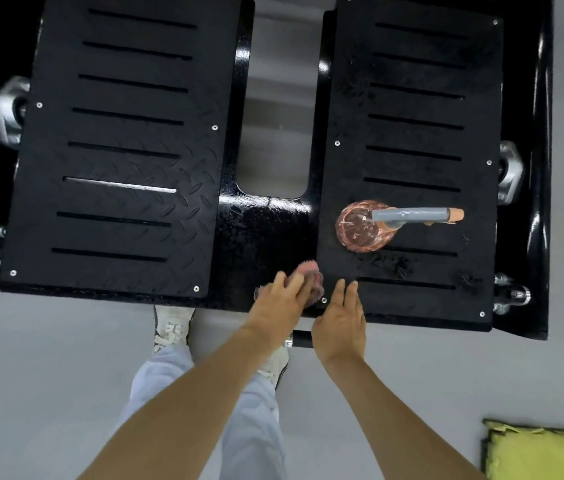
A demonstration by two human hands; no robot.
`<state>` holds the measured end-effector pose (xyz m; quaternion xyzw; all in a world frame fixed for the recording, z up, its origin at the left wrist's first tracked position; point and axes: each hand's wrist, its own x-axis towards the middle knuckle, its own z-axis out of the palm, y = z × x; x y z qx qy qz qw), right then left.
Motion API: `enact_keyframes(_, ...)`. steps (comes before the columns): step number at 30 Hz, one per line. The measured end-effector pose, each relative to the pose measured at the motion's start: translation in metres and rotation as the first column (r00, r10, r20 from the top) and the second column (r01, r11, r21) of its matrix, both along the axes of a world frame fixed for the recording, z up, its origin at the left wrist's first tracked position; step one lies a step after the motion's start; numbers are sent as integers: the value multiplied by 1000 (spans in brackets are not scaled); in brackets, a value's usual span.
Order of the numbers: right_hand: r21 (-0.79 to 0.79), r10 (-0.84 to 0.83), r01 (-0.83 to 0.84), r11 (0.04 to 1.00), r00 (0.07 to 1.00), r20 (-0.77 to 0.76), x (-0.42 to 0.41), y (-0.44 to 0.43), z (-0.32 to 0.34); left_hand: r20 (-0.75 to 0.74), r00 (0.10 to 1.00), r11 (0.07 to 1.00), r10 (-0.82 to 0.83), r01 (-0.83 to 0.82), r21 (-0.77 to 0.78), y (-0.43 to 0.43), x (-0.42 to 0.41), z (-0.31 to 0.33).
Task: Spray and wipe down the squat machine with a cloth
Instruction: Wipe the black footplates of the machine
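Head view, looking straight down. Left hand laid flat on the cloth, fingers straight rather than curled, pressing it onto the near end of the glossy centre panel of the squat machine, just beside the inner edge of the right footplate. Right hand open too, fingers straight and close together, holding nothing, over the near edge of that footplate; touching or hovering, impossible to tell. Probably best from here: keep the palm flat and the pressure even, sweep in overlapping passes away from the body across the speckled, wet-looking panel, then carry on over the damp-looking patches on the right footplate, working the cloth into the tread pattern and along the slots. Lift the spray bottle aside before reaching its spot, to avoid leaving an unwiped ring beneath. Turn the cloth at the first sign of soiling. Cloth small, bunched, fluffy, pink with some grey, mostly hidden under the fingers. Bottle clear and pinkish, upright on the right footplate, grey trigger head with an orange tip pointing right. Left footplate matte, apparently dry. Also in frame: pale shoes on grey floor, yellow-green pad at bottom right.
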<state>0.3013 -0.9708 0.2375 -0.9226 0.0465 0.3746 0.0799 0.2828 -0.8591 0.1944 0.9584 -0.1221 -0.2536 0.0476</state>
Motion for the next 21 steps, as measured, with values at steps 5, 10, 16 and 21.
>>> enact_keyframes(5,7,2,-2,1000,1000,-20,-3,12,5,-32,982,980,-186,188,70,38,-27,8)
enact_keyframes(10,35,9,-7,999,999,-53,-7,18,8,75,954,922,290,-300,246,90,-5,5)
enact_keyframes(16,34,-1,4,999,997,-82,-19,16,5,-10,749,737,663,-650,183,49,28,1)
enact_keyframes(21,25,47,-45,999,995,-89,-22,11,4,-13,973,973,229,-229,-3,3,-14,5)
